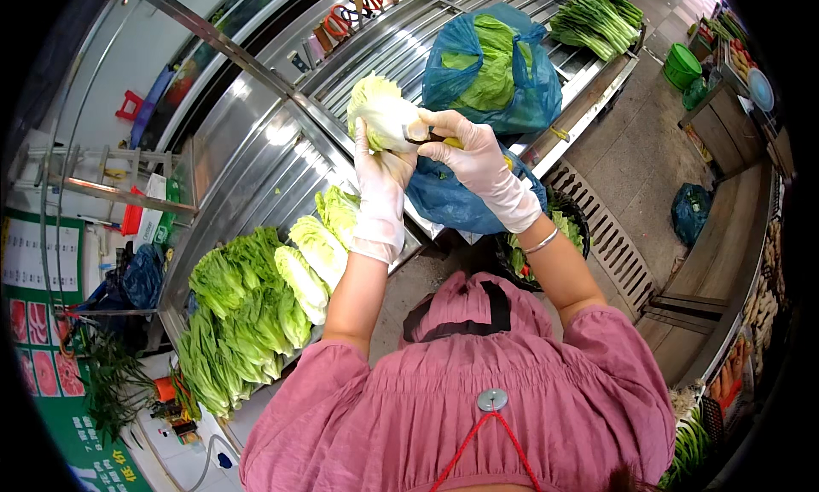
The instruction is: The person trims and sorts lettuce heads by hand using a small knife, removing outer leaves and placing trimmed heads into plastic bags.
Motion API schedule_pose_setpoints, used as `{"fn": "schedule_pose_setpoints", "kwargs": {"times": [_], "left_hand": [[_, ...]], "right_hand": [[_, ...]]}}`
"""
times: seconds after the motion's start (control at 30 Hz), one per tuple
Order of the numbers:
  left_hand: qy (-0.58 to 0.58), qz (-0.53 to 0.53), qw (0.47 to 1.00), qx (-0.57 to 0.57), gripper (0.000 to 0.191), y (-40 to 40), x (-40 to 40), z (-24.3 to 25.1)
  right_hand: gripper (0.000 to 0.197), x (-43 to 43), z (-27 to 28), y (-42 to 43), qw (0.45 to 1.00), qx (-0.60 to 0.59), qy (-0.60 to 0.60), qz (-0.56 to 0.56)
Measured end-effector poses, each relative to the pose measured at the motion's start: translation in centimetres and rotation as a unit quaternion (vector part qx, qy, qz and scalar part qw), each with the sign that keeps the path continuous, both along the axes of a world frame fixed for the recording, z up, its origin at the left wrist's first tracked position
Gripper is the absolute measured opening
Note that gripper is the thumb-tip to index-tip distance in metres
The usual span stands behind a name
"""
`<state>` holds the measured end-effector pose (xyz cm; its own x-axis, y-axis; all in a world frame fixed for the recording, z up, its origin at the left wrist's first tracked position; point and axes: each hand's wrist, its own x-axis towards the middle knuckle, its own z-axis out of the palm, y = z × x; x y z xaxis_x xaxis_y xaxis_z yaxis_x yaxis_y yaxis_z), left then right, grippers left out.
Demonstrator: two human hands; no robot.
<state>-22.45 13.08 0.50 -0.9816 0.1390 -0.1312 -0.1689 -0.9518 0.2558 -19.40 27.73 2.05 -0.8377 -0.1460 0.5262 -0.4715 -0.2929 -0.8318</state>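
My gloved left hand [382,178] holds a head of napa cabbage [384,115] from below, its leafy end pointing up and left. In my gloved right hand [470,146] is a small knife with a yellow handle [453,142], its dark blade against the cut base of the cabbage. Part of the blade is hidden by my fingers. Just beyond my right hand sits a blue plastic bag with leafy green heads [489,70]. Another blue plastic bag [448,194] hangs below my hands at the rack edge.
Napa cabbages [317,246] and leafy lettuces [240,306] lie on the slatted metal rack [256,178] at left. Green stalks [595,22] are at the far end. Scissors [336,22] stand behind. A black basket with leaves [566,230] is on the floor at right, near a drain grate [601,236].
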Motion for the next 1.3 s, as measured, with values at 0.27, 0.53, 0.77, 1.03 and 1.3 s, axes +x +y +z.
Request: {"fn": "schedule_pose_setpoints", "kwargs": {"times": [0.27, 0.53, 0.77, 1.03, 1.3], "left_hand": [[0.012, 0.014, 0.999, 0.05, 0.058, 0.3, -0.4, -0.8], [0.016, 0.051, 0.998, 0.038, 0.061, 1.0, -1.0, -0.9], [0.018, 0.071, 0.997, 0.018, 0.061, 0.9, -1.3, -1.6], [0.023, 0.076, 0.996, 0.027, 0.062, -0.4, -0.9, -0.5], [0.007, 0.103, 0.983, -0.152, 0.058, -9.0, 0.1, 2.7]], "right_hand": [[0.033, 0.1, -0.8, -1.3, 0.995, -0.045, 0.004, -0.09], [0.032, 0.7, -0.1, -2.4, 0.966, -0.203, -0.137, -0.085], [0.032, 0.7, -0.1, -1.4, 0.95, -0.23, -0.212, -0.011], [0.028, -0.2, 0.2, 3.7, 0.883, -0.404, -0.236, -0.036], [0.027, 6.3, 1.0, 16.0, 0.858, -0.33, -0.217, -0.327]]}}
